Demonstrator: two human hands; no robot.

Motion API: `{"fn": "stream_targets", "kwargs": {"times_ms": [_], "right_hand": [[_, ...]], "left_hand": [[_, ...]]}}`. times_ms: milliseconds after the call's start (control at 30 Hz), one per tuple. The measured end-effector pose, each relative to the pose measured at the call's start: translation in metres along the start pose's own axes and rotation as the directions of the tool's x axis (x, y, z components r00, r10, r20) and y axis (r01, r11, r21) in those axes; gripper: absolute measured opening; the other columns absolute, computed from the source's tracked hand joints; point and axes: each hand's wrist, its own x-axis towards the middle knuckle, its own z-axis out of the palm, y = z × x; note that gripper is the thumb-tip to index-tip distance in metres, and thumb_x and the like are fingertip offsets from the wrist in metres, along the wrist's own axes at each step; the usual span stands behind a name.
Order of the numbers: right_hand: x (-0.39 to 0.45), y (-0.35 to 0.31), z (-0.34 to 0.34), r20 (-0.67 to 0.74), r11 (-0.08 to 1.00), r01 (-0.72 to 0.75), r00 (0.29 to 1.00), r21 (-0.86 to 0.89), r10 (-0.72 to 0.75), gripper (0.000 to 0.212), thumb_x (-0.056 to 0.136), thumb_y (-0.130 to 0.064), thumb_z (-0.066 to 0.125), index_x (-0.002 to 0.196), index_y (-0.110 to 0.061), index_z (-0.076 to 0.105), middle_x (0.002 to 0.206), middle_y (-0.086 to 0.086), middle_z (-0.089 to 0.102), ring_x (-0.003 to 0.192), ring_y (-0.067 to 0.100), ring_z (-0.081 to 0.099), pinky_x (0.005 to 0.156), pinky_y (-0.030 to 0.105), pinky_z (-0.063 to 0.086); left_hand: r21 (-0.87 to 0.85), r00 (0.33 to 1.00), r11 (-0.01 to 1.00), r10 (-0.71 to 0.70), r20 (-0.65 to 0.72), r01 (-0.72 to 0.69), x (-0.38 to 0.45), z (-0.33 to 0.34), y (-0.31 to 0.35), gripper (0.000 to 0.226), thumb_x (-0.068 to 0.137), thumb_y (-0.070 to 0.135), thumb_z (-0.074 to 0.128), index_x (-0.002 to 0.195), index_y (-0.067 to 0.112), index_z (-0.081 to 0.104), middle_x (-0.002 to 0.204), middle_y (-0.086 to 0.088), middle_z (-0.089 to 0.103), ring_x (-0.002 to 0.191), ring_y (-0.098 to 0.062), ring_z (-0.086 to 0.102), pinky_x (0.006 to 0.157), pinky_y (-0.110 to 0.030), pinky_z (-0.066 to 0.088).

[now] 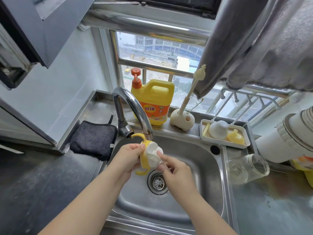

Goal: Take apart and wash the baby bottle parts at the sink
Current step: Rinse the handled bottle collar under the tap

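Both forearms reach in over the sink (pixel 199 160). Left hand (pixel 130 158) is wrapped around the yellow handled collar (pixel 144 164), while the right hand (pixel 174 168) pinches the white silicone nipple (pixel 155 154) seated in it, just below the faucet (pixel 135 109) spout; no running water is discernible. Disassembly looks to be in hand: the nipple has yet to come out of the collar. Next comes a firm pull or push through the ring. The glass bottle (pixel 247 168) lies on the tabletop at right.
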Motion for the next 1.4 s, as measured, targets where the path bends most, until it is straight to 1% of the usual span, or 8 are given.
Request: {"fn": "stream_targets", "kwargs": {"times_ms": [100,200,367,500,633,1000,1200,1400], "right_hand": [[0.009,0.000,-0.003,0.044,0.996,-0.078,0.996,0.051,0.075,0.024,0.095,-0.030,0.054,0.096,-0.054,0.061,0.083,-0.015,0.073,0.086,-0.003,0.064,0.080,0.014,0.046],[0.008,0.001,-0.005,0.067,0.983,-0.140,0.989,0.118,0.133,0.028,0.094,-0.026,0.058,0.108,-0.050,0.056,0.083,-0.010,0.074,0.090,0.013,0.067,0.089,0.029,0.050],[0.011,-0.001,-0.010,0.070,0.937,-0.301,0.953,0.175,0.293,0.026,0.091,-0.029,0.061,0.115,-0.024,0.052,0.069,-0.011,0.072,0.061,-0.006,0.057,0.068,0.016,0.045],[0.015,-0.006,-0.011,0.040,0.938,-0.242,0.970,0.249,0.239,0.010,0.092,-0.018,0.060,0.093,-0.016,0.070,0.069,-0.009,0.070,0.053,-0.010,0.056,0.052,0.005,0.038],[-0.002,0.001,-0.006,0.119,0.934,-0.254,0.966,0.252,0.231,0.011,0.090,-0.015,0.063,0.091,-0.017,0.074,0.068,-0.004,0.070,0.052,-0.007,0.055,0.055,0.007,0.038],[0.003,-0.007,-0.011,0.100,0.902,-0.290,0.957,0.321,0.272,0.015,0.094,-0.023,0.057,0.097,-0.026,0.071,0.071,-0.005,0.073,0.071,-0.002,0.065,0.055,0.007,0.040],[0.016,-0.011,-0.012,-0.027,0.962,-0.167,0.984,0.217,0.177,0.020,0.094,-0.025,0.057,0.083,-0.038,0.067,0.068,-0.003,0.069,0.057,-0.007,0.056,0.058,0.012,0.039],[-0.003,0.000,-0.006,-0.006,0.981,-0.146,0.989,0.128,0.148,0.030,0.091,-0.021,0.062,0.071,-0.043,0.066,0.064,-0.005,0.070,0.062,0.001,0.060,0.062,0.015,0.043]], "left_hand": [[-0.020,1.000,1.000,-0.021,0.011,0.021,0.001,-0.002,-0.004,0.025,0.099,0.018,0.049,0.084,0.008,0.066,0.072,-0.009,0.071,0.070,-0.023,0.064,0.066,-0.033,0.051],[-0.041,0.999,0.999,-0.021,0.042,0.023,0.001,-0.003,-0.004,0.016,0.097,0.014,0.051,0.091,0.009,0.065,0.075,-0.006,0.072,0.069,-0.020,0.066,0.062,-0.031,0.051],[-0.025,0.986,0.999,0.028,0.165,-0.024,-0.003,-0.003,-0.008,0.027,0.082,-0.005,0.062,0.105,0.009,0.068,0.096,-0.011,0.074,0.080,-0.018,0.069,0.076,-0.030,0.051],[-0.010,0.989,0.999,0.051,0.138,-0.050,-0.003,-0.003,-0.011,0.019,0.091,-0.003,0.053,0.105,-0.001,0.066,0.099,-0.019,0.072,0.089,-0.027,0.068,0.087,-0.037,0.049],[0.010,0.995,0.998,0.068,0.069,-0.069,0.002,-0.005,-0.007,0.018,0.097,0.007,0.048,0.095,0.004,0.066,0.073,-0.007,0.070,0.062,-0.014,0.063,0.070,-0.032,0.050],[0.064,0.989,0.992,0.107,0.099,-0.113,0.005,-0.005,-0.003,0.018,0.100,0.023,0.045,0.094,0.015,0.060,0.081,-0.005,0.064,0.069,-0.018,0.059,0.062,-0.027,0.047],[0.002,0.956,0.995,0.099,0.277,-0.104,0.004,-0.008,-0.004,0.036,0.082,0.009,0.065,0.116,0.021,0.062,0.099,-0.007,0.073,0.082,-0.018,0.067,0.076,-0.033,0.046],[-0.033,0.981,0.994,0.112,0.157,-0.108,0.006,-0.012,0.003,0.020,0.092,0.002,0.054,0.108,-0.001,0.065,0.099,-0.021,0.070,0.086,-0.030,0.062,0.084,-0.041,0.050]]}}
